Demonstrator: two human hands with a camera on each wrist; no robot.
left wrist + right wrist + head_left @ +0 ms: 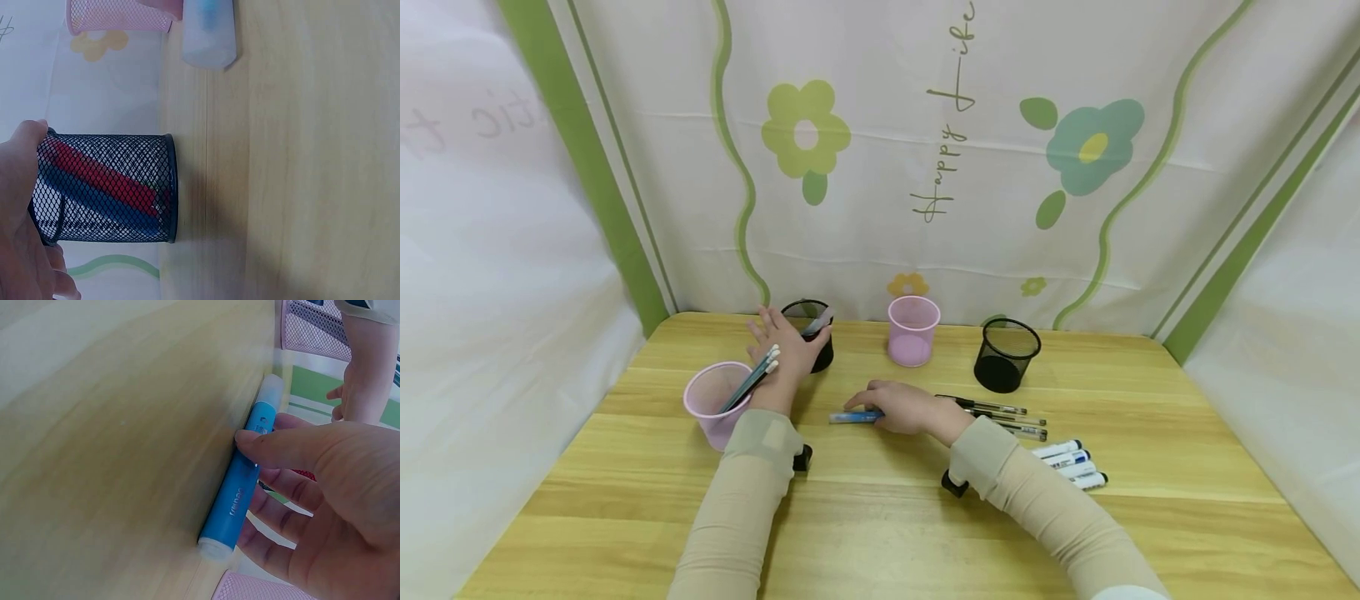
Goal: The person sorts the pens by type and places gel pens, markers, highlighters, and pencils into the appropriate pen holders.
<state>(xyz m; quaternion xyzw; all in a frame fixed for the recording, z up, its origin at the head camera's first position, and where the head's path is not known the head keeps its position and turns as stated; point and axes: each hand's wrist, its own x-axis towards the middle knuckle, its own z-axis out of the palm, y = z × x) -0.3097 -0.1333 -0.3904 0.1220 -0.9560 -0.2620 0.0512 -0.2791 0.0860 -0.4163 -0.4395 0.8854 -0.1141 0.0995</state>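
My left hand (788,348) is at a black mesh pen cup (112,219), thumb on one side of its rim and fingers round the other. Inside the cup lean a red marker (106,175) and a blue one, seen through the mesh in the left wrist view. My right hand (904,408) pinches a blue marker (228,500) with a frosted cap between thumb and fingers. It lies low along the wooden table (865,517), cap end towards the left. The far wall of the left cup is partly hidden by my hand.
A pink cup (718,429) with several pencils (748,387) stands left of my left wrist. Another pink cup (912,346) and a second black mesh cup (998,371) stand at the back. Several black pens (1000,408) and white markers (1067,460) lie right of my right hand.
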